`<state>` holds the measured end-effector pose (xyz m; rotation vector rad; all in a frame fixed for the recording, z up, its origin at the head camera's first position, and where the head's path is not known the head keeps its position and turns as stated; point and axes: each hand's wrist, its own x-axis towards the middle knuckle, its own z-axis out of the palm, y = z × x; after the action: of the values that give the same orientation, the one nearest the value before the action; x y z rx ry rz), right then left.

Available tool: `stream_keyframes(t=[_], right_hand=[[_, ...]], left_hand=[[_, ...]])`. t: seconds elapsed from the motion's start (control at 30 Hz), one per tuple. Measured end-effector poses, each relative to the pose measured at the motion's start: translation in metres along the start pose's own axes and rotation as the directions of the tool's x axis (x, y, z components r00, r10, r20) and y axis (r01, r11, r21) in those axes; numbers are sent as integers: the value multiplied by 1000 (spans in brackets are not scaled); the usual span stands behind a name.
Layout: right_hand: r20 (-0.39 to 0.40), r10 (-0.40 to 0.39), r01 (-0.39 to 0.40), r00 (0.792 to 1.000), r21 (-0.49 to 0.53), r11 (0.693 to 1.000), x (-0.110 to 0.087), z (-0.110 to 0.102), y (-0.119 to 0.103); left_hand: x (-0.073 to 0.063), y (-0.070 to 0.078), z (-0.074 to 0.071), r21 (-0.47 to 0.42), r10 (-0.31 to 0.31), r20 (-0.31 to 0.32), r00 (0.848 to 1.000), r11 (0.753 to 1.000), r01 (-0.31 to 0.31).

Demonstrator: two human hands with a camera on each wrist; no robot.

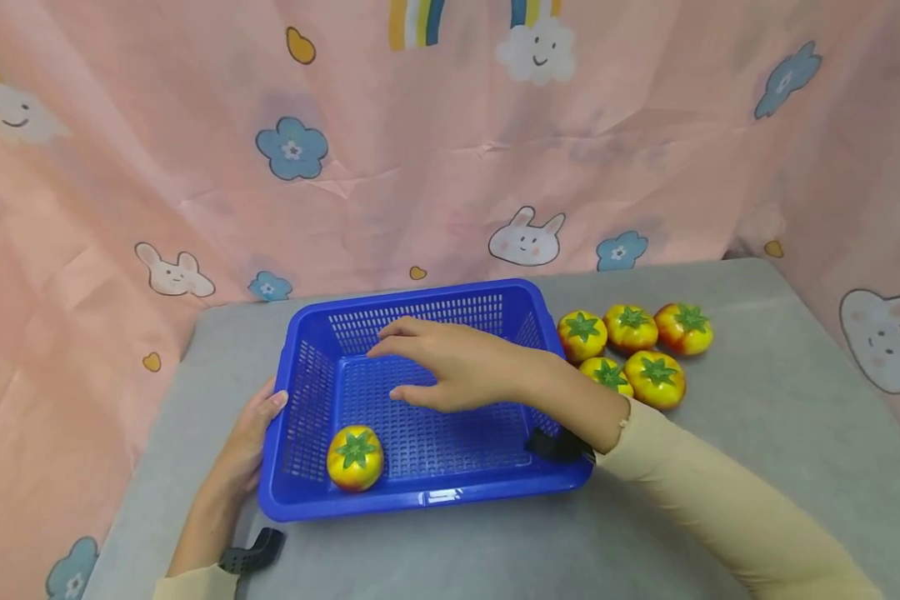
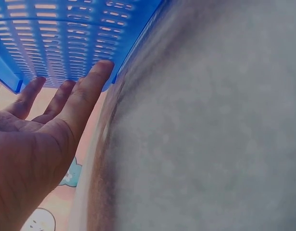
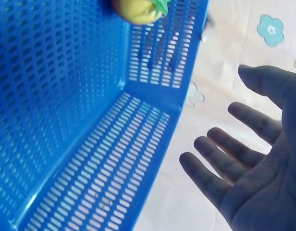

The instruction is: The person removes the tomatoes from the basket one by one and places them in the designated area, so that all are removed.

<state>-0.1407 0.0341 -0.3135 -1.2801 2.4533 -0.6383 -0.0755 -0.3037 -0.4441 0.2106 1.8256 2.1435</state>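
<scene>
A blue plastic basket point(image 1: 450, 492) with slotted walls stands on the table. My left hand point(image 1: 247, 437) touches its left side, thumb at the rim; in the left wrist view its fairly straight fingers point(image 2: 92, 89) rest against the slotted outer wall. Above the basket's middle hovers my right hand point(image 1: 450, 362), holding nothing. Its fingers point(image 3: 205, 175) are spread and relaxed in the right wrist view. One yellow-red, tomato-like fruit point(image 1: 355, 458) with a green star-shaped top lies in the basket's near left corner. It shows partly in the right wrist view too.
Several similar yellow-red fruits point(image 1: 656, 379) sit grouped on the grey table point(image 1: 765, 400) right of the basket; my right forearm partly covers one. A pink patterned cloth point(image 1: 420, 192) hangs behind the table. Black straps point(image 1: 251, 550) are around both wrists.
</scene>
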Motion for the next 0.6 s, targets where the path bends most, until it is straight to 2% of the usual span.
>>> stream_keyframes(t=[0.3, 0.5, 0.6], right_hand=[[121, -5, 7, 993, -18, 1000, 18, 19, -6], [158, -53, 60, 986, -40, 997, 30, 31, -14], [185, -72, 81, 980, -41, 996, 36, 38, -17]], left_hand=[[1, -2, 2, 23, -23, -22, 999, 999, 24], [1, -2, 3, -5, -37, -42, 998, 999, 37], [0, 0, 2, 10, -36, -35, 999, 999, 37]])
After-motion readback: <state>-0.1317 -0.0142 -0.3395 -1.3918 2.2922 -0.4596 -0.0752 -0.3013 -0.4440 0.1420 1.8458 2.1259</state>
